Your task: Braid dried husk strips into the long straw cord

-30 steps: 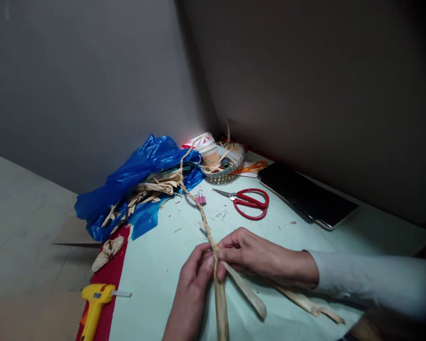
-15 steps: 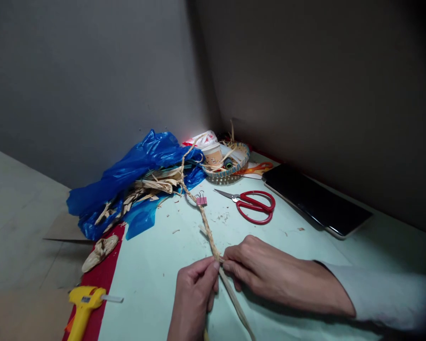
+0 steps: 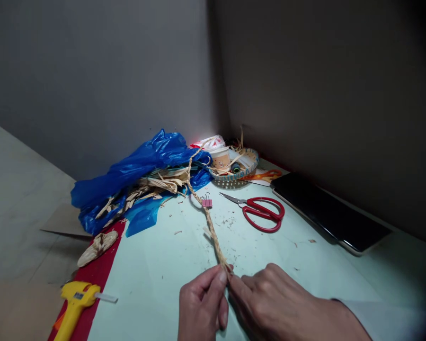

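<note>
A braided straw cord (image 3: 213,232) runs from the blue bag down the table to my fingers. My left hand (image 3: 204,300) pinches its near end between thumb and index finger. Right beside it, my right hand (image 3: 266,298) has its fingers closed at the same end, on the loose strands; its fingertips are partly hidden. A pink binder clip (image 3: 206,203) sits against the braid farther up. Red-handled scissors (image 3: 264,214) lie to the right of the cord, blades pointing left.
A blue plastic bag (image 3: 138,161) with dry husk strips (image 3: 163,182) lies at the back left. Behind stands a woven basket (image 3: 253,163) with a paper cup (image 3: 220,159). A black tablet (image 3: 326,208) is at right. A yellow glue gun (image 3: 76,300) and pale woven piece (image 3: 97,248) lie left.
My right hand has moved down and turned, its fingers now lower by the braid's end. The left hand keeps its pinch. The whole view has shifted slightly.
</note>
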